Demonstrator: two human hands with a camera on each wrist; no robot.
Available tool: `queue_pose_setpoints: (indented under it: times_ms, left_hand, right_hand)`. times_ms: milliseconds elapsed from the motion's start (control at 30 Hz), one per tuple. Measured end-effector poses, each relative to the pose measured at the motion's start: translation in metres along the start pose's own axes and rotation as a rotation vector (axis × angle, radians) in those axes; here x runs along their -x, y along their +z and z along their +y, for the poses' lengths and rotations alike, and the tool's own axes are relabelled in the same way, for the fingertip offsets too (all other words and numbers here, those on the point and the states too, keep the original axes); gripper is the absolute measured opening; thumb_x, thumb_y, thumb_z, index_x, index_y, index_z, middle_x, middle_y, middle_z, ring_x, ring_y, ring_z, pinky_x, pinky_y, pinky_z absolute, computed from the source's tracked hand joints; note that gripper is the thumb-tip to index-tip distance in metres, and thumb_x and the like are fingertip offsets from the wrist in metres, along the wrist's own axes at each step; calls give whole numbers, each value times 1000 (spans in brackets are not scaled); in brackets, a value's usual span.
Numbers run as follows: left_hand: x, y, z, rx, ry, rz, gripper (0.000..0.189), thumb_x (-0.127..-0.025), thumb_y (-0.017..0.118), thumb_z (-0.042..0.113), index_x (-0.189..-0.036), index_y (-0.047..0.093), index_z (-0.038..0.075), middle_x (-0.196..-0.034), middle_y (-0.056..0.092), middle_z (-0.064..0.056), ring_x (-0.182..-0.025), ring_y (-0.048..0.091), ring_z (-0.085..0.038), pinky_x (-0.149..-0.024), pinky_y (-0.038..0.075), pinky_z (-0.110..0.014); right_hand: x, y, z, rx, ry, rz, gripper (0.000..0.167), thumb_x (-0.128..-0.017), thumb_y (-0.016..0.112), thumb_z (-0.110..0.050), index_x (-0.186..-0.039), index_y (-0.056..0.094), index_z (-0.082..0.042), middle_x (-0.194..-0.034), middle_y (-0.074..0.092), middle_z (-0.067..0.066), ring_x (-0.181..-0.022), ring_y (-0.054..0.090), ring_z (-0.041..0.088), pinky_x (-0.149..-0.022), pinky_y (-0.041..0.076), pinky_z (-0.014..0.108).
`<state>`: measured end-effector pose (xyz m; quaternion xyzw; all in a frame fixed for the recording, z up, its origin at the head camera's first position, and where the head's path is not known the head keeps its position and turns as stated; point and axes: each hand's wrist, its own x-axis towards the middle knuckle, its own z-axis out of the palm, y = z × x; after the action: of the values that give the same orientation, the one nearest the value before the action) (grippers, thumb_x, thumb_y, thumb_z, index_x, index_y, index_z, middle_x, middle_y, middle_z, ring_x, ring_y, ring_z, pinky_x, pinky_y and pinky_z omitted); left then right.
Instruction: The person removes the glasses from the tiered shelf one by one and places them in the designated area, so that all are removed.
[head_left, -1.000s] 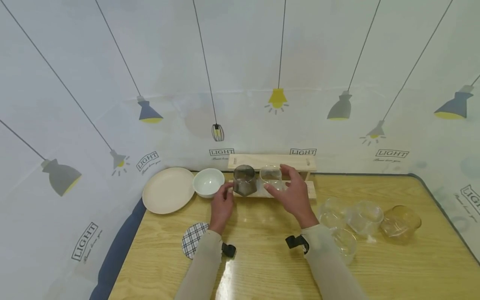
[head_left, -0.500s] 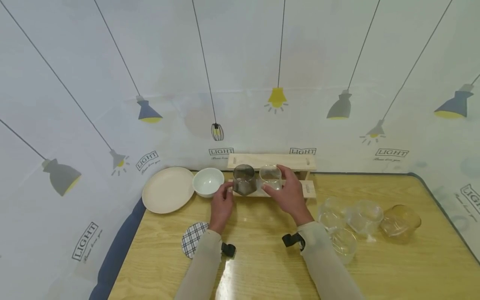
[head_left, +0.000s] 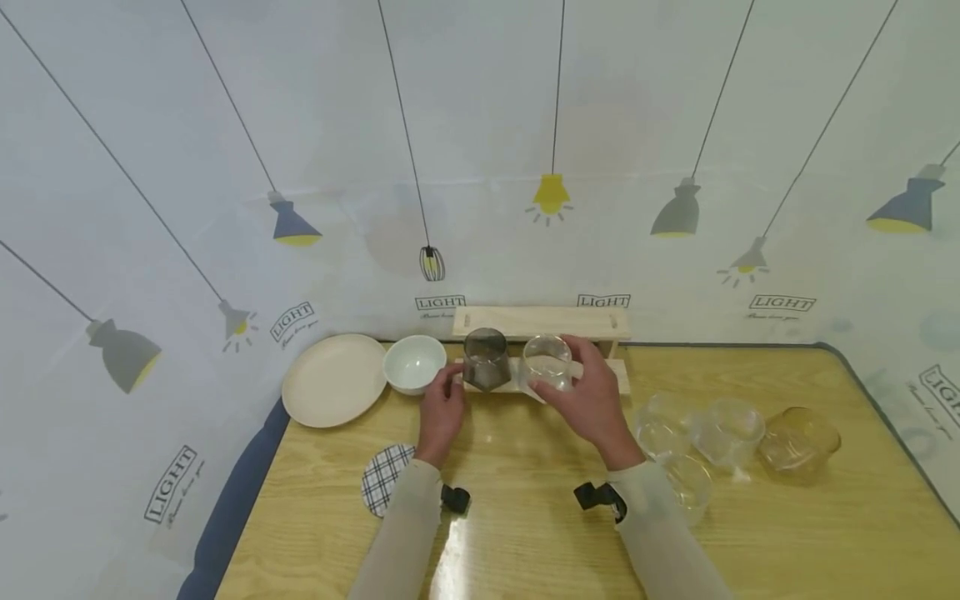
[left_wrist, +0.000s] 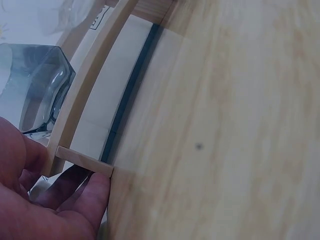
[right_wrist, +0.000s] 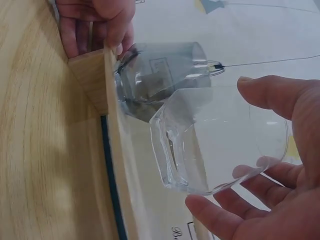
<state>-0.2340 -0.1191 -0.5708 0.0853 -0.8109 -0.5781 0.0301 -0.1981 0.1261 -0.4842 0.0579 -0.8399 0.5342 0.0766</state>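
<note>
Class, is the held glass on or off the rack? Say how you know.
Off: in the right wrist view, a gap shows between the held glass and the rack.

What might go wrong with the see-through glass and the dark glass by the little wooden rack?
The clear glass looks smooth and is held by the fingers and thumb of the right hand, so it could slip and maybe break.

It is also close to the dark glass, so the two might knock together.

And the left hand grips the end of the wooden rack; a jerk there might shake the dark glass off its narrow step.
</note>
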Motion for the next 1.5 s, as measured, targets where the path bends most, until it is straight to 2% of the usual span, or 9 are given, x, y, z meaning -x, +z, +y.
queue_pose_setpoints:
  times_ms: [167,433,567,700,867,1000,1133,1300,1500]
  left_hand:
    - [-2,1,0,-13,-29,0,32,-112,48,26,-139,64,28,-120,70,-9,-100,65,-22,-84,56,-38]
    - [-2,1,-3,-22,-25,15,31,-112,49,26,-139,65,29,-130,68,-2,-107,65,-21,-88,56,-38]
    - [-1,-1,-2,-21,-7,10,31,-112,48,27,-139,65,29,-121,70,-4,-101,64,-20,-83,54,-36]
    - [-1,-3,-2,-26,1,14,31,-113,48,27,-139,64,28,-116,69,-4,-98,63,-20,-81,54,-36]
    - [-2,-3,-2,-24,-11,14,31,-113,47,27,-139,64,28,-118,69,-3,-101,64,-21,-83,54,-37]
    - [-2,-3,-2,-29,-16,17,31,-113,48,27,-138,65,28,-119,70,-4,-102,64,-21,-83,54,-37]
    - [-2,-1,-2,-30,-17,6,31,-113,47,27,-139,65,27,-115,69,-5,-99,63,-19,-81,53,-34]
    - [0,-1,-2,-2,0,3,31,-113,48,25,-139,65,26,-109,69,-7,-93,63,-19,-77,53,-32]
    - [0,-1,-2,6,5,-1,30,-113,48,25,-138,65,26,-109,69,-8,-93,63,-20,-77,52,-32]
  right_hand:
    - [14,-12,-8,-24,-29,8,77,-85,91,-31,-149,53,-12,-143,59,12,-135,55,33,-102,57,57]
    - [38,-39,-15,21,-40,-16,80,-83,93,-34,-148,53,-12,-138,62,13,-122,65,31,-93,62,48]
    - [53,-55,-19,90,-60,-4,79,-83,93,-34,-149,54,-13,-138,63,9,-124,63,27,-92,62,46]
    - [66,-70,-20,151,-115,27,76,-81,93,-30,-146,56,-13,-138,63,5,-126,61,25,-87,62,30]
    - [81,-89,-21,194,-155,60,72,-79,95,-24,-140,60,-10,-131,66,6,-119,57,10,-80,61,21]
    - [92,-104,-15,204,-190,82,72,-74,97,-16,-136,62,-8,-125,66,2,-114,53,-5,-78,57,13]
    - [102,-121,-4,187,-254,117,74,-66,98,-3,-132,64,-5,-120,67,1,-110,56,-4,-76,55,9]
    - [113,-143,7,175,-304,141,79,-59,98,5,-131,66,-5,-120,68,-9,-109,59,-4,-75,54,7]
    - [128,-169,22,241,-240,170,83,-57,99,5,-132,66,-9,-119,68,-17,-110,59,-8,-74,53,5]
